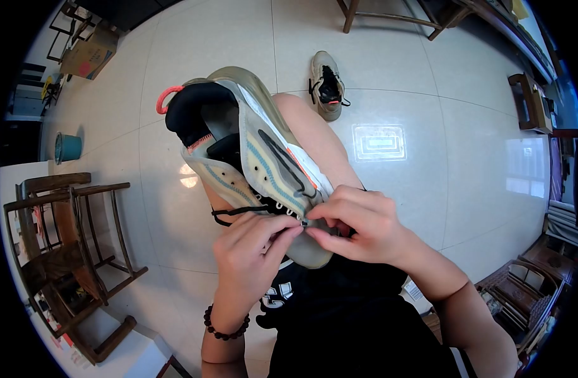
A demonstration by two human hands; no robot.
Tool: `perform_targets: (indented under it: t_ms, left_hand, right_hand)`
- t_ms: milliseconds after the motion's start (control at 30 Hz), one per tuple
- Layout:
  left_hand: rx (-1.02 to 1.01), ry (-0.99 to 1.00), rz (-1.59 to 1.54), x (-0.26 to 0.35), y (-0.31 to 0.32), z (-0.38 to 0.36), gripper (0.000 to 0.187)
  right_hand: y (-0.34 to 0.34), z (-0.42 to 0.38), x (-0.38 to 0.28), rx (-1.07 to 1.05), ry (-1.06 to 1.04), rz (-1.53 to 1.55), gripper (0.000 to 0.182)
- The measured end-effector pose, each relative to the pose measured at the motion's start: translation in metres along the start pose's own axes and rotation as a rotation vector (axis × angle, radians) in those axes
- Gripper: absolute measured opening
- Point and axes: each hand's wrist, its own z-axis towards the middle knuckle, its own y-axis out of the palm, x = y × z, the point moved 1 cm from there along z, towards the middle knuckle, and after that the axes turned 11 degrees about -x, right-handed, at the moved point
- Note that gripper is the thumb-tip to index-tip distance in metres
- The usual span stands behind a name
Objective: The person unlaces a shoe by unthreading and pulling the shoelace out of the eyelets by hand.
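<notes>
A beige and grey sneaker (270, 160) with teal stripes and a coral heel loop rests across the lap, its opening facing up. Black lace (238, 213) shows at the lower eyelets and hangs out on the left side; the upper eyelets are bare. My left hand (254, 242), with a beaded bracelet at the wrist, pinches by the lowest white lace loops. Opposite it, my right hand (358, 227) has its fingertips closed at the same spot, nearly touching the left ones. A short dark piece of lace shows between the fingertips of both hands.
Another sneaker (328, 85) with black laces stands on the tiled floor ahead. Wooden chairs (74, 252) are at the left, near a teal bin (68, 147) and a cardboard box (90, 52). At the right are a wooden stool (529, 104) and stacked furniture (522, 290).
</notes>
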Motion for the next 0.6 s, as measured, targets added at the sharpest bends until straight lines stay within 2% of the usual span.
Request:
perform_targets:
  t_ms: [200,300,467,600]
  left_hand:
    - [-0.001,-0.037,-0.011,0.002,-0.001,-0.001,0.017]
    - [0.007,-0.068,-0.037,0.003,0.000,-0.001,0.018]
    - [0.004,0.046,0.056,0.001,-0.002,0.002,0.018]
    - [-0.007,-0.024,-0.001,-0.002,-0.002,-0.001,0.017]
  right_hand:
    - [0.006,0.002,0.005,0.019,-0.129,-0.157,0.021]
    - [0.005,0.003,0.002,-0.004,-0.108,-0.135,0.018]
    - [-0.007,-0.001,0.007,0.013,0.071,0.174,0.016]
    - [-0.018,0.000,0.005,0.029,0.082,0.134,0.018]
